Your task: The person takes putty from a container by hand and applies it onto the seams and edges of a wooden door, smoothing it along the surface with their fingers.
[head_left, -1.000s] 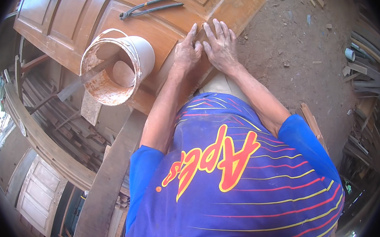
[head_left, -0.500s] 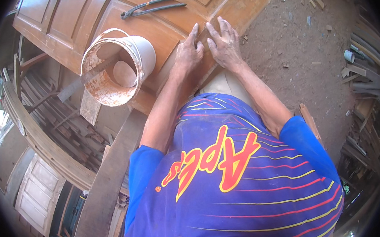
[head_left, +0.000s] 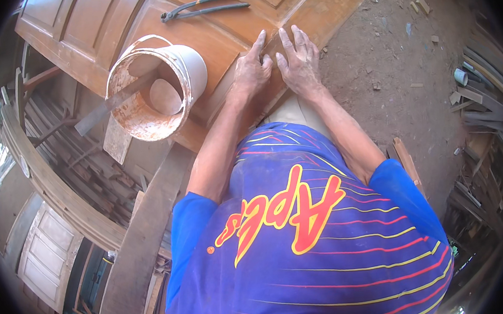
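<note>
The brown panelled door (head_left: 220, 42) lay flat in front of the person, running from the upper left of the view to just beyond the hands, and both hands were down at its near right part. The left hand (head_left: 251, 72) rested there with its index finger stretched forward and its thumb beside it; its other fingers were mostly hidden, so whether they gripped anything could not be told. The right hand (head_left: 303, 72) lay just beside it, palm down, its fingers straight, slightly spread and released, beside a joint in the wood.

Farther up the door lay pincers (head_left: 209, 11) with 2 dark handles parted. To the left of the hands stood a white bucket (head_left: 194, 73), its inner wall smeared pale and reddish, with a flat strip (head_left: 108, 108) across its rim and a round pale object (head_left: 165, 97) inside.

Beyond the door, small wood scraps dotted the brown ground (head_left: 372, 49) on the right, near heaped offcuts (head_left: 481, 100). At lower left, a paler panelled door (head_left: 48, 247) leaned past a curved beam (head_left: 56, 194).
</note>
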Available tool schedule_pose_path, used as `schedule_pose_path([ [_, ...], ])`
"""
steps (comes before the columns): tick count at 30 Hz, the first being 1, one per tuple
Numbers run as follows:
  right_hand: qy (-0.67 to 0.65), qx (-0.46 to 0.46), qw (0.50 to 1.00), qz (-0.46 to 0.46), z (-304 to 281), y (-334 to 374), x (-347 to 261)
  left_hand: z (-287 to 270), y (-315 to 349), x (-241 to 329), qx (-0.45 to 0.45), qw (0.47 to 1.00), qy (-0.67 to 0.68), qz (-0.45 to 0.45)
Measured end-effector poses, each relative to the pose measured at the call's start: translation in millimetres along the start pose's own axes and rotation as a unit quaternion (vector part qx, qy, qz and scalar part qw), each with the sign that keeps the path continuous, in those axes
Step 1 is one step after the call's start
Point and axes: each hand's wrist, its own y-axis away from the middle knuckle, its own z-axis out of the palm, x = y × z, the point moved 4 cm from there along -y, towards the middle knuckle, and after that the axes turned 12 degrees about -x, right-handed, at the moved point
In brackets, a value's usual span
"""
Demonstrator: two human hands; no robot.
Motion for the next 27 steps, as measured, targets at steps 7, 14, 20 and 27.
schedule_pose_path([
  [7,0.035,-0.006,0.999,-0.003,2.4,-1.3,0.6,2.7,-0.1,5.7,-0.005,0.999,-0.036,0.022],
  [14,-0.064,0.021,0.998,-0.009,2.3,1.1,22.9,9.0,-5.5,4.2,-0.027,0.992,-0.114,0.038],
  [20,-0.001,0.01,1.0,0.005,-1.6,6.3,10.2,9.7,-3.0,2.0,0.006,0.993,-0.106,0.051],
  [27,0.05,-0.029,0.998,-0.016,4.2,4.3,2.1,6.9,-4.4,4.9,0.001,0.996,-0.084,0.007],
])
